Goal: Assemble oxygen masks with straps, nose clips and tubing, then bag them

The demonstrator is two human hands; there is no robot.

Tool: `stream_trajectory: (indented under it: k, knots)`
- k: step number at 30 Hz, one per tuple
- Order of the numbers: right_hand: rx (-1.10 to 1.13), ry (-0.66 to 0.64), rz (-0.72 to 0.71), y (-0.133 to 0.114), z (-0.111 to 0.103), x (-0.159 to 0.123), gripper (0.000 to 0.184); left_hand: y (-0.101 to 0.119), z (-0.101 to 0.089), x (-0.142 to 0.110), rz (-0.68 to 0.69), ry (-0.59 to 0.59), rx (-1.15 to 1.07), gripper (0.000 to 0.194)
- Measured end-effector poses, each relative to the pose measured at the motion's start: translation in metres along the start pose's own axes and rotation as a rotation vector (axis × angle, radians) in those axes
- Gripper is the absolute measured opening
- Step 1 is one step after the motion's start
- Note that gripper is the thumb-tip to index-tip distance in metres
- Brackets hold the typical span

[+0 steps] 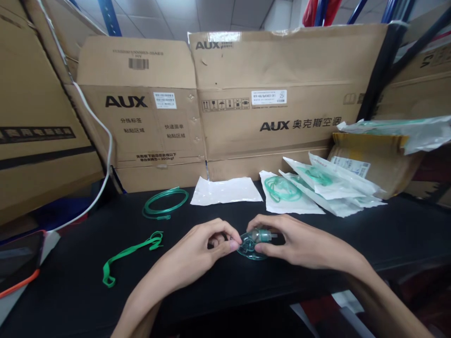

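A clear green oxygen mask (pixel 249 245) lies on the black tabletop between my hands. My right hand (pixel 282 237) grips it from the right, thumb and fingers around the body beside the pale connector (pixel 264 235). At the mask's left edge, my left hand (pixel 218 241) pinches with thumb and forefinger; whether a small part sits between those fingertips is too fine to see. Left of my hands lies a loose green elastic strap (pixel 130 252). Behind it rests a coil of green tubing (pixel 165 203) with a connector at its end.
A flat white pouch (pixel 226 191) lies behind the mask. Several pouches with green tubing (pixel 322 180) pile up at the back right, beside an open carton (pixel 366 157). Large AUX cardboard boxes (pixel 292 108) wall off the back. A white cable (pixel 110 141) and an orange-edged device (pixel 21 263) are on the left.
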State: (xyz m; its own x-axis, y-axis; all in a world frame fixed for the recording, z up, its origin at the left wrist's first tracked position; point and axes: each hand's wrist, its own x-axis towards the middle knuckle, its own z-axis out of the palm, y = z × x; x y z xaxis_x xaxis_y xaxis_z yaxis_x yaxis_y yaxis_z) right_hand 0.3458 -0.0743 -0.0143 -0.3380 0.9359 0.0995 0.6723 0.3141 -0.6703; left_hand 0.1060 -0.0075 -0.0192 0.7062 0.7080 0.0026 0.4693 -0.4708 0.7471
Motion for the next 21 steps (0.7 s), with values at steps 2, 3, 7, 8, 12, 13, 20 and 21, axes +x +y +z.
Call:
stream_trajectory:
  k: [2,3,7,8,12,13,20,21]
  knots:
    - [-0.001,-0.002,0.0,-0.0016,-0.0007,-0.0007,0.023,-0.0004,-0.0008,-0.0001,-0.004,0.005,0.004,0.024]
    - [-0.005,-0.008,0.002,-0.0022,-0.001,-0.001,0.023,-0.0006,-0.0014,-0.0002,-0.007,0.005,0.004,0.024]
    - [-0.008,-0.038,-0.002,-0.0047,-0.0025,-0.0018,0.025,-0.0011,-0.0034,-0.0008,-0.013,-0.004,-0.007,0.026]
    - [-0.005,-0.04,-0.006,-0.0053,-0.0028,-0.002,0.026,-0.0012,-0.0037,-0.0012,-0.014,-0.01,-0.014,0.027]
    - [0.02,-0.041,-0.027,-0.0072,-0.0044,-0.0021,0.027,-0.0002,-0.0054,-0.0035,-0.005,-0.029,-0.054,0.029]
    - [0.029,-0.042,-0.032,-0.0075,-0.0049,-0.002,0.027,0.0004,-0.0059,-0.004,-0.004,-0.031,-0.063,0.029]
    - [0.043,-0.068,-0.008,-0.0103,-0.0067,-0.0025,0.027,0.0045,-0.0087,-0.0038,-0.009,-0.041,-0.113,0.029]
    - [0.043,-0.069,-0.005,-0.0106,-0.0068,-0.0026,0.028,0.0044,-0.0089,-0.0036,-0.009,-0.045,-0.12,0.029]
